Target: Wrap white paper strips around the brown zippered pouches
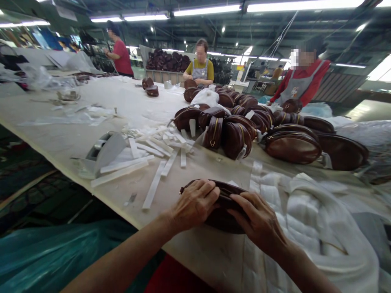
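A dark brown leather bag (224, 221) lies at the table's near edge under both my hands. My left hand (198, 202) is closed on its upper left side, fingers curled over the rim. On the right side of the same rim, my right hand (255, 215) grips with its thumb and fingers near the bag's opening. The fingertips of both hands are partly hidden in the fold. Just beyond stand several finished-looking brown bags with gold zippers, the nearest one (234, 139) upright with a small white wrap on its pull.
White strips (154, 185) lie scattered left of the bag, beside a tape dispenser (102, 152). White wrapping sheets (305, 211) are heaped at right. Across the table (100, 91) are co-workers, one in a checked apron (200, 73), another in a grey apron (301, 83). Teal plastic (61, 252) hangs lower left.
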`<action>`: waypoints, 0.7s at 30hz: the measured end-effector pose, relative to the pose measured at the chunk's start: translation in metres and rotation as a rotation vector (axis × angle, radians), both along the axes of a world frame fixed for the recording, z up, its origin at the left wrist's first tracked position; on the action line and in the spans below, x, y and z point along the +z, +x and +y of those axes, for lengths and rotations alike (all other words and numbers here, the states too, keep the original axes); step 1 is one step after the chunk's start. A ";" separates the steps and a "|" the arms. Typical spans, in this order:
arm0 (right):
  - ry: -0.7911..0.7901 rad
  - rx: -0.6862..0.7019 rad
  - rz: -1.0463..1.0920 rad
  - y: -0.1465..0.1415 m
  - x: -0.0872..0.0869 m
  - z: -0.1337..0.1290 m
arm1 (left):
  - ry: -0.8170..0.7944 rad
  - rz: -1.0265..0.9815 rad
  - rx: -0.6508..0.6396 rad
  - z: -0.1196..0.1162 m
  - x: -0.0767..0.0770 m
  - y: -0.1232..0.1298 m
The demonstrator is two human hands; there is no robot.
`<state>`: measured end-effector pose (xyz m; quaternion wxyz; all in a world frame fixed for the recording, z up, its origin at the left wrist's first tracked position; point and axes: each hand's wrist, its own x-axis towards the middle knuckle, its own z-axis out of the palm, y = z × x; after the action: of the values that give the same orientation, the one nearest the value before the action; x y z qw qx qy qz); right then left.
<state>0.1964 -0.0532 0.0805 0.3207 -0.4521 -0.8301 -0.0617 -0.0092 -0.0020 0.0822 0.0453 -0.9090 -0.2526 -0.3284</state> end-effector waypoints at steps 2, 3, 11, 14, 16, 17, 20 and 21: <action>0.019 -0.065 0.034 0.000 -0.004 -0.002 | -0.025 0.019 0.000 0.005 -0.005 0.000; 0.023 -0.103 0.053 0.000 -0.006 -0.002 | -0.035 0.036 0.004 0.007 -0.007 0.001; 0.055 -0.335 -0.207 0.001 0.000 0.004 | -0.129 0.143 0.161 0.012 0.002 0.006; 0.074 -0.403 -0.280 0.002 -0.002 0.007 | -0.172 0.246 0.201 0.011 0.012 0.013; 0.073 -0.379 -0.244 0.003 -0.006 0.010 | -0.188 0.330 0.229 0.010 0.019 0.018; 0.066 -0.344 -0.213 0.003 -0.009 0.012 | -0.177 0.360 0.245 0.010 0.022 0.020; 0.018 -0.246 -0.120 0.004 -0.015 0.014 | -0.070 0.365 0.232 0.011 0.024 0.025; 0.004 -0.237 -0.090 0.004 -0.017 0.013 | -0.037 0.350 0.191 0.013 0.021 0.025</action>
<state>0.2006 -0.0401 0.0639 0.2747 -0.5431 -0.7842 -0.1211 0.0160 0.0108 0.1036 0.1029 -0.9247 -0.3321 -0.1551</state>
